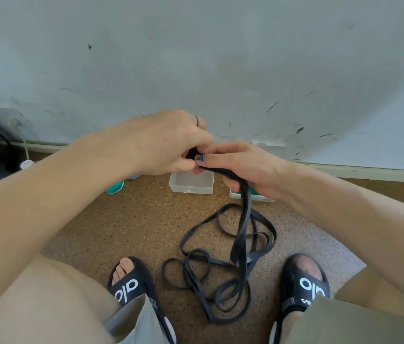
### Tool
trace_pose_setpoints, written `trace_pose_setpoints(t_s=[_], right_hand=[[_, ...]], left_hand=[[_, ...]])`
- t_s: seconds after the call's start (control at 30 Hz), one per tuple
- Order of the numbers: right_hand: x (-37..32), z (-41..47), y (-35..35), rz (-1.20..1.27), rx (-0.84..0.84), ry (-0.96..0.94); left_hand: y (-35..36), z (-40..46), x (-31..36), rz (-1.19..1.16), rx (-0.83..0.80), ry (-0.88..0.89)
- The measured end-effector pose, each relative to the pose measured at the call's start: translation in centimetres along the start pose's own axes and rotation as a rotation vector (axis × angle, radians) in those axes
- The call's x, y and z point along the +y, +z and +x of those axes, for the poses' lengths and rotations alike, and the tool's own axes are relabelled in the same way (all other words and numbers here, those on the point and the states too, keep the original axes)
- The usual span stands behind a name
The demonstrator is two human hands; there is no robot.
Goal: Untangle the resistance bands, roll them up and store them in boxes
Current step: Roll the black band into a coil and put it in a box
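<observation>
Here, at the far left I see a white cap (26,164) on the floor (126,219) by the wall (196,58), then a teal lid (115,187) nearer the middle. My left hand (163,142), a ring (197,119) on one finger, is curled around the small rolled end of the black resistance band (241,227), pinching it. Just below the hands an open white box (191,182) sits on the floor near the skirting. My right hand (243,165) meets the left, thumb pressed on the roll and fingers wrapped around the strap. From it the band hangs down to a loose tangle of loops lying on the floor between my two black slides (131,284). A second white box (253,196), with something green inside, shows partly under my right hand.
</observation>
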State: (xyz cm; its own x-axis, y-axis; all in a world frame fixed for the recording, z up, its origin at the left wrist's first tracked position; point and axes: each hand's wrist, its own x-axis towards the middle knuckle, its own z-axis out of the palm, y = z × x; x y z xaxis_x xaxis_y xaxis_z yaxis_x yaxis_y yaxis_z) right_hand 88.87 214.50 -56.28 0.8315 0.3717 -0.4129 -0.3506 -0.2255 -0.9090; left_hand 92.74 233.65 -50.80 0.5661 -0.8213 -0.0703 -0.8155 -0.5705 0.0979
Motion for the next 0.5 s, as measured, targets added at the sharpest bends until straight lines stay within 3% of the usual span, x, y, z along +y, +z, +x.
trace_pose_setpoints(t_s=[0.13,0.4,0.5], right_hand=[[0.0,0.0,-0.3,0.021,-0.02,0.012],[-0.3,-0.3,-1.5,0.214,-0.142,0.032],[-0.3,-0.4,-1.4,0.23,-0.182,0.032]], left_hand=[[0.3,-0.3,-0.1,-0.064,0.063,0.027],[0.9,-1.1,-0.6,-0.617,0.17,-0.178],[0.7,-1.0,-0.8,-0.653,0.146,-0.194]])
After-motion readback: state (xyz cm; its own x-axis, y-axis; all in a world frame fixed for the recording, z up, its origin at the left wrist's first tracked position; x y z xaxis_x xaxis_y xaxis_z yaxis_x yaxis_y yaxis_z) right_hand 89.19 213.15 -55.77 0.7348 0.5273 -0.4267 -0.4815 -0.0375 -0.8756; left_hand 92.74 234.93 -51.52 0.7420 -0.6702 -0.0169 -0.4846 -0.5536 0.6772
